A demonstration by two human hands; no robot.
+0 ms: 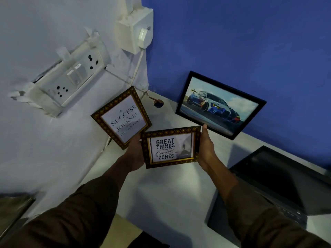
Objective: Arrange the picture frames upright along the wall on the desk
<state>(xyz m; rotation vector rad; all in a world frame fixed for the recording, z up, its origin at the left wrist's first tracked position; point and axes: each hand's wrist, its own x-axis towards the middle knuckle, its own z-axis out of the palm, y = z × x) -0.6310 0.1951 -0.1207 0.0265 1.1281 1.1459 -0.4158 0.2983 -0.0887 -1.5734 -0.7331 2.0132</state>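
I hold a small gold-patterned frame reading "Great Things... Comfort Zones" between both hands above the white desk. My left hand grips its left edge and my right hand grips its right edge. A matching frame reading "Success is a Journey" leans upright against the pale left wall, just behind my left hand. A black-framed picture of a race car leans upright against the blue wall at the back right.
An open laptop sits on the desk at the right. A cable hole is in the desk corner. Wall sockets and a plugged-in switch box with its cord hang on the left wall.
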